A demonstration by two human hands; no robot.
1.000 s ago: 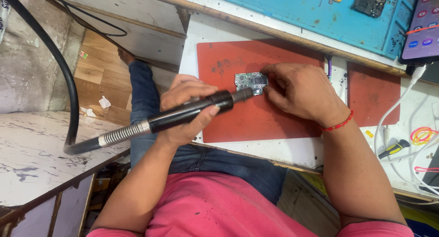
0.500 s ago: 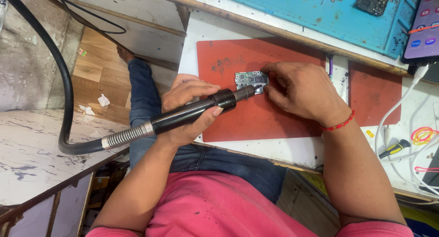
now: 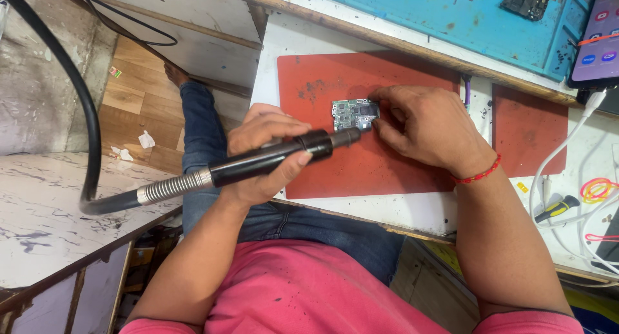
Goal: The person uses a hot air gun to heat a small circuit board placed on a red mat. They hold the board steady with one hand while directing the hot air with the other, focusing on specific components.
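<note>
My left hand (image 3: 267, 153) grips a black rotary tool handpiece (image 3: 277, 157) with a metal spring collar and a thick black flexible shaft running off to the left. Its tip points at a small green circuit board (image 3: 351, 113) lying on a red work mat (image 3: 367, 160). My right hand (image 3: 429, 131) rests on the mat, and its fingers pinch the board's right edge and hold it down. A red thread band circles that wrist.
A second red mat (image 3: 529, 131) lies to the right. A blue mat (image 3: 451, 18) sits at the back with a dark phone part (image 3: 527, 0) on it. A lit phone (image 3: 596, 44), a white cable (image 3: 554, 160), a yellow-handled screwdriver (image 3: 556, 208) and coloured bands (image 3: 596, 189) are at the right.
The handpiece and my left hand have barely shifted; the flexible shaft has sagged slightly. My right hand stays on the board.
</note>
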